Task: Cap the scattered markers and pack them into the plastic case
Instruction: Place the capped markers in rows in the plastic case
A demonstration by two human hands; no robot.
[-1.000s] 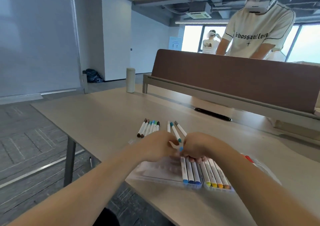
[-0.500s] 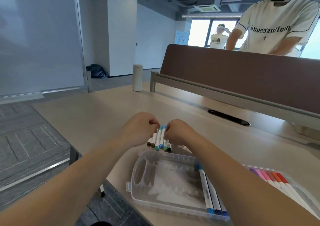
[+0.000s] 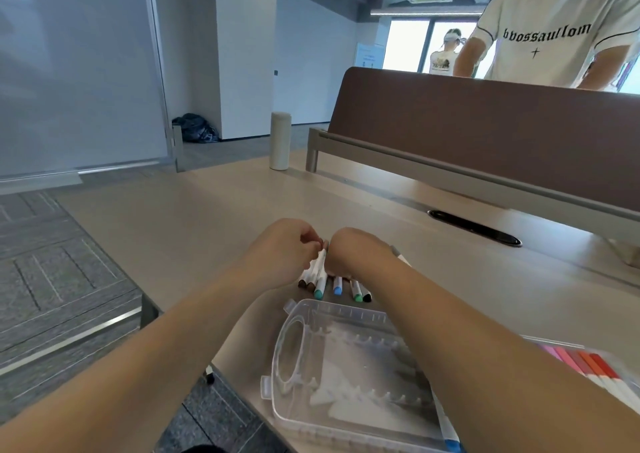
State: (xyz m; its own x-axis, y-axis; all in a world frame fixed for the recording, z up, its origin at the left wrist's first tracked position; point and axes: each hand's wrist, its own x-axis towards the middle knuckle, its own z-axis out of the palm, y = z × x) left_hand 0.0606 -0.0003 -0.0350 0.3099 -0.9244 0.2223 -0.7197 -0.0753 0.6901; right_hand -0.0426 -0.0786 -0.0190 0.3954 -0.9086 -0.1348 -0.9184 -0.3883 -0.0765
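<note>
While both hands rest on the loose markers (image 3: 320, 281), the job seems to be scooping them up as one bunch. The markers lie side by side on the table (image 3: 214, 217), just past the far end of the case (image 3: 346, 366), which sits open at the near edge. The left hand (image 3: 287, 244) pinches the tops of the markers on the left. The right hand (image 3: 349, 255) is balled up on the rest, but its fingers are hidden, so I cannot tell if it holds any. The near ends all show caps; the far ends are hidden, so check them. It is best to push the markers together from both sides, keep them pointing one way, lift them low, and lay them in the bare slots (image 3: 363, 345). Round markers roll, so squeeze gently and go slow.
</note>
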